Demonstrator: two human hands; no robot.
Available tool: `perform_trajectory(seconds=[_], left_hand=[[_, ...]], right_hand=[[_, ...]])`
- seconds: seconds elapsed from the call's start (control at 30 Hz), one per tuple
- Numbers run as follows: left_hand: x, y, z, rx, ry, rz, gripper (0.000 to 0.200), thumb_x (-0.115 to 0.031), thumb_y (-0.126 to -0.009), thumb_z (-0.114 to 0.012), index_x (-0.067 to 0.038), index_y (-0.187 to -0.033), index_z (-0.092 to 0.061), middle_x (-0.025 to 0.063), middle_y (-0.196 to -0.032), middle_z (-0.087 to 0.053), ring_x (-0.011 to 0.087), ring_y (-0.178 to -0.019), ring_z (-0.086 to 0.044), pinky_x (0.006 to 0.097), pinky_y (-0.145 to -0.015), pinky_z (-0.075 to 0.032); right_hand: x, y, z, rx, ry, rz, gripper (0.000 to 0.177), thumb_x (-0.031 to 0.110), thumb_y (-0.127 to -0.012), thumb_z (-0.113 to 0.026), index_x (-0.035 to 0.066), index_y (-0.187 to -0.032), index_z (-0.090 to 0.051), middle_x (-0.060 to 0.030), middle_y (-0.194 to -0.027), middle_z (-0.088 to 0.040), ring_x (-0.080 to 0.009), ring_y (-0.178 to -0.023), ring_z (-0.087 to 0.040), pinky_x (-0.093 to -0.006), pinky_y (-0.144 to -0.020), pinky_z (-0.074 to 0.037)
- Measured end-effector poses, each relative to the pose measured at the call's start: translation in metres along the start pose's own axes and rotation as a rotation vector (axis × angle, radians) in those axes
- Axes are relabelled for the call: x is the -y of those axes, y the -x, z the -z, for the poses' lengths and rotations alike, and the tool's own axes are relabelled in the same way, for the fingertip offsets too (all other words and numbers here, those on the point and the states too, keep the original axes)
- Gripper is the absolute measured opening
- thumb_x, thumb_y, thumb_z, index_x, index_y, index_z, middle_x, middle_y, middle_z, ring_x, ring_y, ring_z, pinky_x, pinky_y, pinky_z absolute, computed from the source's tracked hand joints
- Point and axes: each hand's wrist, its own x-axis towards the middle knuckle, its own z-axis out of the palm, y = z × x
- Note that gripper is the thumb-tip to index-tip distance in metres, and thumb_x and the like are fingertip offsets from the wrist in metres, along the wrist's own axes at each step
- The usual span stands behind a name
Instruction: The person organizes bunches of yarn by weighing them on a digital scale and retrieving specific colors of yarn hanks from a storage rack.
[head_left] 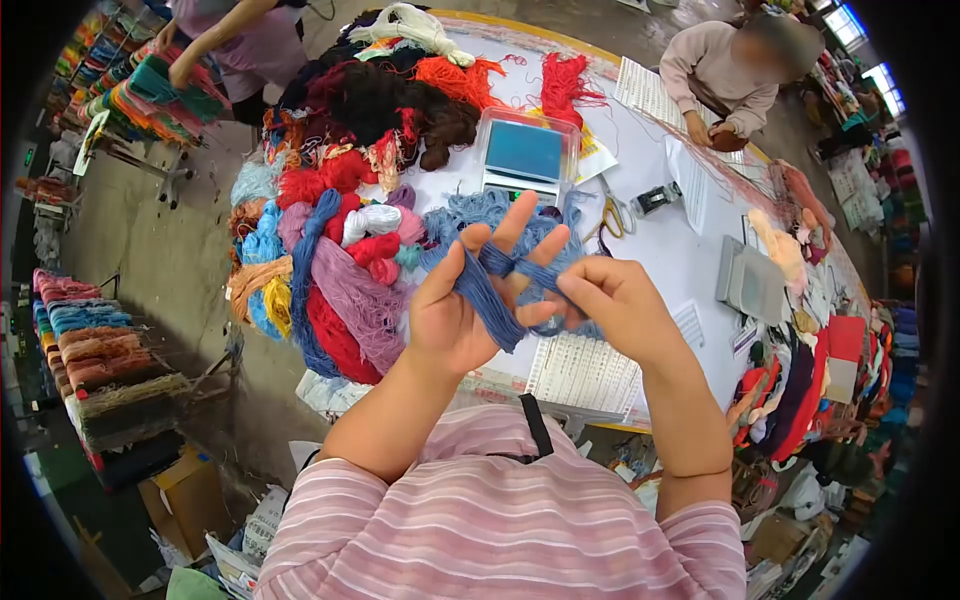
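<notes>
A small hank of blue yarn (pixel 487 300) lies across the palm and is looped about the spread fingers of my left hand (pixel 450 310). My right hand (pixel 618 305) pinches a strand section of the same yarn between thumb and forefinger, to the right of the left fingers. Below both hands, a loose heap of lighter blue yarn (pixel 470 212) rests on the white table (pixel 640 265), partly hidden by my fingers. Just beyond the fingertips stands a digital scale (pixel 523 152) with a blue-green top in a clear plastic case.
Many coloured yarn hanks (pixel 365 265) pile up on the left. Scissors (pixel 612 215), a small black device (pixel 657 199) and a printed chart sheet (pixel 583 372) lie on the table. One co-worker (pixel 720 80) sits across; another person (pixel 235 45) handles yarn at the upper left.
</notes>
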Motion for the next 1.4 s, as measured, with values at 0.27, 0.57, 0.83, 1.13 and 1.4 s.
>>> perform_trajectory(seconds=[0.27, 0.57, 0.83, 1.13, 1.4], left_hand=[[-0.009, 0.014, 0.005, -0.154, -0.434, 0.324, 0.045, -0.033, -0.096, -0.041, -0.003, -0.13, -0.043, 0.0086, -0.15, -0.018, 0.0326, -0.129, -0.037, 0.0382, -0.075, -0.058], [-0.002, 0.023, 0.008, -0.285, -0.531, 0.207, 0.047, -0.032, -0.097, -0.037, -0.004, -0.135, -0.035, 0.0107, -0.145, -0.028, 0.0313, -0.128, -0.039, 0.0263, -0.064, -0.059], [0.007, 0.003, -0.001, -0.052, -0.26, 0.126, 0.049, -0.033, -0.096, -0.04, -0.012, -0.14, -0.032, 0.0046, -0.148, -0.024, 0.028, -0.132, -0.032, 0.0356, -0.075, -0.057], [0.014, -0.002, 0.004, -0.074, -0.505, 0.075, 0.056, -0.038, -0.094, -0.044, -0.01, -0.141, -0.031, 0.0073, -0.149, -0.024, 0.0257, -0.135, -0.027, 0.0421, -0.103, -0.033], [0.0, -0.001, -0.005, -0.133, -0.582, 0.218, 0.06, -0.035, -0.09, -0.051, 0.002, -0.134, -0.037, 0.0124, -0.133, -0.044, 0.0198, -0.121, -0.043, 0.035, -0.102, -0.032]], right_hand=[[-0.01, 0.022, 0.006, 0.111, -0.387, -0.125, 0.018, 0.017, -0.085, -0.064, -0.001, -0.082, -0.061, 0.0021, -0.06, -0.047, -0.0022, -0.051, -0.037, -0.0194, -0.046, -0.026], [0.001, 0.003, 0.013, -0.154, -0.094, 0.028, 0.03, 0.025, -0.095, -0.048, 0.001, -0.08, -0.059, 0.0009, -0.06, -0.046, -0.0093, -0.062, -0.045, -0.0219, -0.064, -0.038], [0.017, 0.007, -0.01, 0.143, 0.145, -0.09, 0.04, 0.033, -0.098, -0.042, 0.0, -0.083, -0.06, -0.0007, -0.054, -0.045, -0.0099, -0.052, -0.043, -0.0259, -0.051, -0.038], [0.006, 0.018, -0.031, -0.395, 0.494, 0.492, 0.017, 0.01, -0.073, -0.072, 0.002, -0.086, -0.064, -0.0097, -0.084, -0.058, -0.0214, -0.076, -0.056, -0.0312, -0.069, -0.045], [-0.02, 0.001, -0.026, -0.121, -0.122, 0.12, 0.013, 0.009, -0.074, -0.072, 0.002, -0.081, -0.063, 0.002, -0.072, -0.056, -0.0069, -0.066, -0.047, -0.0225, -0.061, -0.038]])
